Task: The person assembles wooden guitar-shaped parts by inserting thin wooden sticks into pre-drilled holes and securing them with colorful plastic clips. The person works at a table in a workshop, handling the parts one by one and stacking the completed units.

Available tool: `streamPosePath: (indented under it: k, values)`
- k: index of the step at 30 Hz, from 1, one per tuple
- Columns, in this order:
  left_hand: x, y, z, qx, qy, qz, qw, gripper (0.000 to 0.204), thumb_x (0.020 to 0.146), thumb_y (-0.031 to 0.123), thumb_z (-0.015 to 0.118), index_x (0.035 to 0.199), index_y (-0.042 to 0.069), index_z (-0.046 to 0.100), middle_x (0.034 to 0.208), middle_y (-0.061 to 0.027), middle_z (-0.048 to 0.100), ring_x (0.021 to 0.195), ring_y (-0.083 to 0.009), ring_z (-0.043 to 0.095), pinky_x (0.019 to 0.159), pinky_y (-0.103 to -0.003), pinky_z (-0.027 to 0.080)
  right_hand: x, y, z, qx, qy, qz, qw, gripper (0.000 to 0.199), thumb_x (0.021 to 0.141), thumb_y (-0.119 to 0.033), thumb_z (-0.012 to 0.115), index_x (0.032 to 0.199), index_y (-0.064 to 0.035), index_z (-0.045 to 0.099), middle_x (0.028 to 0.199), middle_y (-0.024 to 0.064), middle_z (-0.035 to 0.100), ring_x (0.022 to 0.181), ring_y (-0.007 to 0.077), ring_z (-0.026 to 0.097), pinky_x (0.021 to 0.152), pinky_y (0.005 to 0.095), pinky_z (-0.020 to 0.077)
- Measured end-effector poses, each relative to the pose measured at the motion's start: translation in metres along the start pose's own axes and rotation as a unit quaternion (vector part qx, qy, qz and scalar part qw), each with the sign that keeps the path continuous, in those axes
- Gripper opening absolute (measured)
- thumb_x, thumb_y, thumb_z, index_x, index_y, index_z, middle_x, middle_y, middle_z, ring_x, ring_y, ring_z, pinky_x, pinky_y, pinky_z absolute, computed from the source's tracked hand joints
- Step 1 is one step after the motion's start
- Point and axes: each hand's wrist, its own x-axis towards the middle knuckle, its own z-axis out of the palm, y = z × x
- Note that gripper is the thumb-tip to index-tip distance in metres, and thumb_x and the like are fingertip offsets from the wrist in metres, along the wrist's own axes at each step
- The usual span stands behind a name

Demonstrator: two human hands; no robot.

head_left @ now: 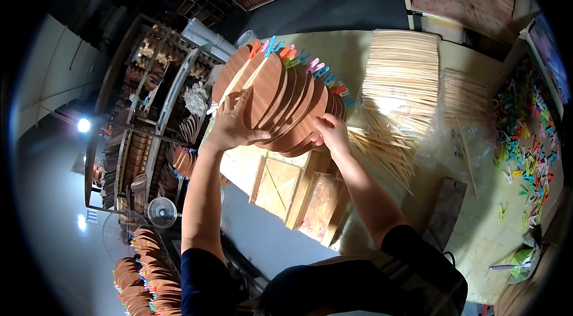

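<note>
A row of thin, rounded brown wooden plates (262, 98) leans together above the table, with colourful clothes pegs (314, 65) clipped along the far edges. Two pale wood strips (243, 80) run across the leftmost plates. My left hand (234, 124) grips the left end of the row, thumb reaching along the lower edge and fingers over the face. At the lower right edge, my right hand (330, 133) has its fingers curled against the plates; part of its grip is hidden.
Bundled pale wood strips (400, 71) lie right of the plates, with loose strips (388, 149) in front. Scattered pegs (531, 155) cover the table's right side, near a green bowl (522, 262). A dark block (444, 211) lies closer. Left stand a loaded rack (146, 131) and a fan (162, 212).
</note>
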Motion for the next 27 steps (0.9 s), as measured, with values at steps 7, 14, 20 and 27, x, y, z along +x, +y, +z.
streamPosePath:
  k: [7, 14, 20, 27]
  values:
    - [0.009, -0.002, 0.003, 0.058, -0.080, -0.013, 0.995, 0.141, 0.036, 0.067, 0.079, 0.146, 0.013, 0.010, 0.136, -0.0258, 0.020, 0.127, -0.0474, 0.029, 0.106, -0.046, 0.032, -0.003, -0.002, -0.006, 0.031, -0.006, 0.007, 0.999, 0.032, 0.091, -0.031, 0.056, 0.084, 0.0006, 0.061, 0.067, 0.0066, 0.063, 0.051, 0.0112, 0.060, 0.043, 0.0233, 0.0467]
    - [0.006, -0.019, 0.012, 0.005, -0.066, -0.015, 0.998, 0.129, 0.044, 0.062, 0.081, 0.145, 0.013, 0.016, 0.135, -0.0233, 0.026, 0.128, -0.0407, 0.030, 0.108, -0.043, 0.028, -0.007, 0.037, -0.068, -0.562, 0.042, 0.005, 0.826, 0.036, 0.088, -0.032, 0.049, 0.088, 0.0008, 0.065, 0.084, 0.0201, 0.065, 0.079, 0.0365, 0.063, 0.071, 0.0431, 0.0490]
    - [0.017, -0.025, 0.001, -0.006, -0.070, -0.018, 0.997, 0.120, 0.049, 0.055, 0.081, 0.145, 0.018, 0.019, 0.136, -0.0209, 0.032, 0.127, -0.0392, 0.033, 0.108, -0.042, 0.030, 0.042, 0.082, -0.046, -0.517, -0.004, 0.075, 0.853, 0.026, 0.083, -0.022, 0.054, 0.091, 0.0005, 0.064, 0.094, 0.0206, 0.063, 0.091, 0.0325, 0.062, 0.079, 0.0409, 0.0481]
    - [0.025, -0.037, -0.004, -0.049, -0.096, -0.033, 0.994, 0.117, 0.052, 0.049, 0.082, 0.145, 0.017, 0.019, 0.139, -0.0190, 0.027, 0.128, -0.0376, 0.035, 0.107, -0.041, 0.034, 0.045, 0.119, -0.047, 0.083, 0.010, 0.052, 0.995, 0.023, 0.079, -0.012, 0.061, 0.099, -0.0015, 0.063, 0.097, 0.0127, 0.065, 0.093, 0.0286, 0.062, 0.082, 0.0397, 0.0481]
